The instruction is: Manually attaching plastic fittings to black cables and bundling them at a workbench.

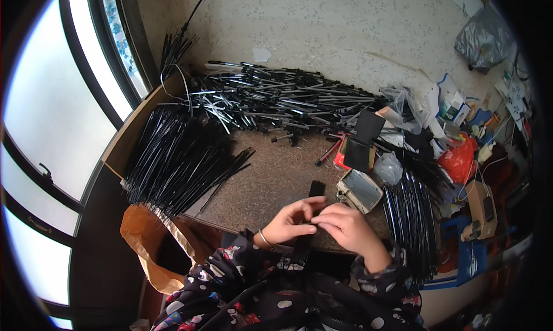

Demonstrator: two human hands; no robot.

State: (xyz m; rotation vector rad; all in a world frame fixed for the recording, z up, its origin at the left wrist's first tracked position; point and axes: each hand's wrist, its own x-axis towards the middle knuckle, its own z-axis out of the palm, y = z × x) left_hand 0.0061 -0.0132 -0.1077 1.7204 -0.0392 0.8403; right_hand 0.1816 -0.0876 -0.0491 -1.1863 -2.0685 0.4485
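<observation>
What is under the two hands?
A black strip runs under the left hand and right hand, over the brown table. Its middle is covered by fingers.

Bare brown tabletop [271, 175] lies open between the fanned black strips [178, 158], rod pile [276, 98] and small box [359, 190].

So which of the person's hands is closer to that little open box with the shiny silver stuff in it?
Right. The right hand sits just below the open box, close to its near edge. The left hand is farther off to the box's left, both hands gripping a black strip bundle.
</observation>
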